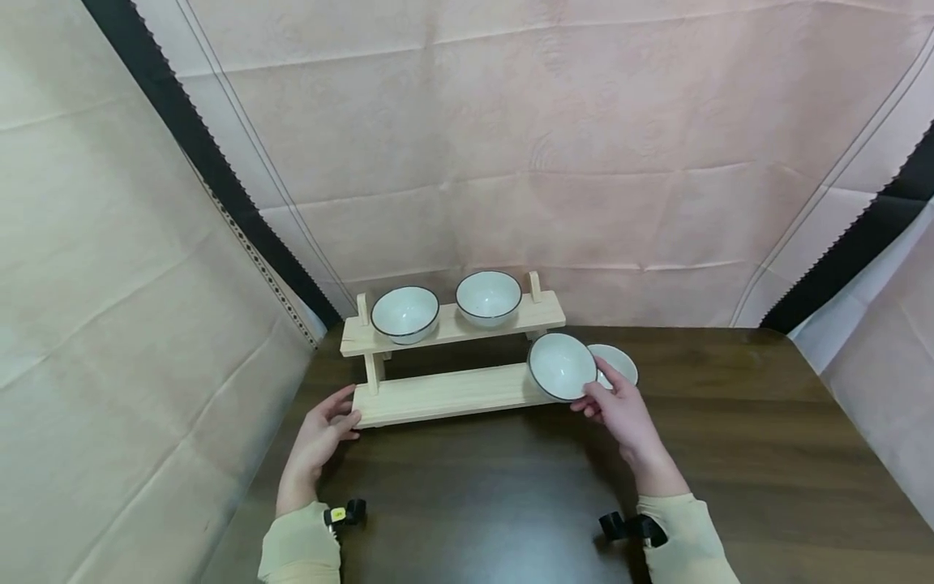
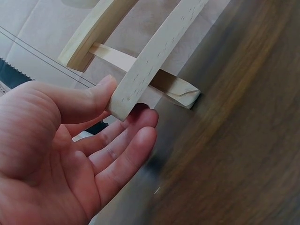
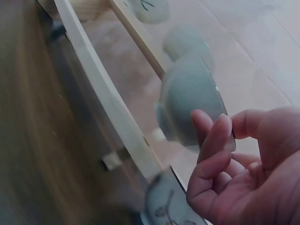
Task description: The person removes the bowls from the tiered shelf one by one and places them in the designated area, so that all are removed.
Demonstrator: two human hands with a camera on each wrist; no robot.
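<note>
A two-tier wooden rack (image 1: 445,397) stands on the table. My left hand (image 1: 319,438) pinches the left end of its lower board (image 2: 140,70), thumb against one face and fingertips at the other. With thumb and fingers my right hand (image 1: 620,415) grips the rim of a white, dark-rimmed bowl (image 1: 560,367), tilted above the lower board's right end; the right wrist view shows its pale outer side (image 3: 190,101) clear of the board. Two similar bowls, a left one (image 1: 405,313) and a right one (image 1: 489,297), sit on the upper board. Another bowl (image 1: 616,365) is partly hidden behind my right hand.
The dark wooden table (image 1: 467,495) extends in front of the rack and to its right. Pale cloth walls (image 1: 584,162) rise behind and at both sides. Short upright pegs, such as the right peg (image 1: 535,286), stick up at the upper board's ends.
</note>
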